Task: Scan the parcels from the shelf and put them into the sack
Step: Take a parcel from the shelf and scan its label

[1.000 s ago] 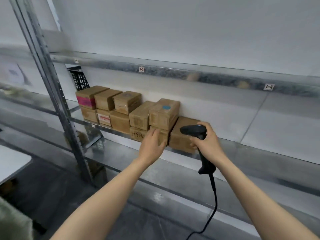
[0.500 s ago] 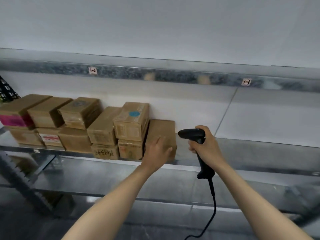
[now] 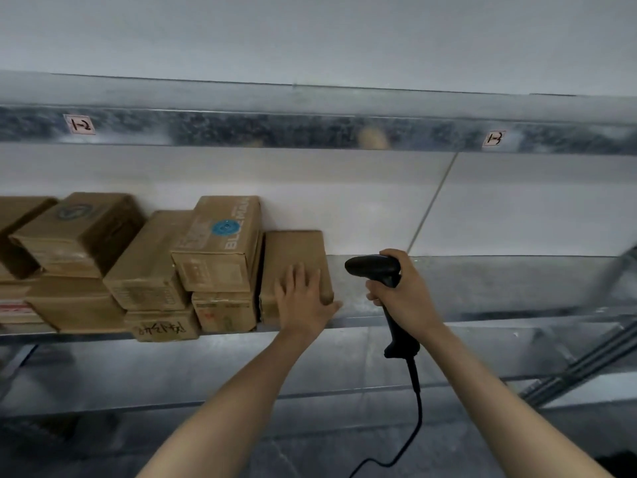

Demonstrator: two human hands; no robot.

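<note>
Pickup is judged underway: end parcel (image 3: 293, 250) is touched by flat-fingered left hand (image 3: 305, 301), scanner (image 3: 375, 267) is clasped in right hand (image 3: 408, 298); grasp needed next.

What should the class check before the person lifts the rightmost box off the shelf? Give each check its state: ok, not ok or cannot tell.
1. Left hand on the rightmost box: ok, its fingers lie flat on the top.
2. Firm hold on that box: not ok, the fingers are straight, not curled round it.
3. Nothing stacked on that box: ok.
4. Right hand holds the scanner: ok.
5. Barcode facing the scanner: cannot tell, no label shows on the box.
6. Sack ready: cannot tell, it is out of view.
</note>
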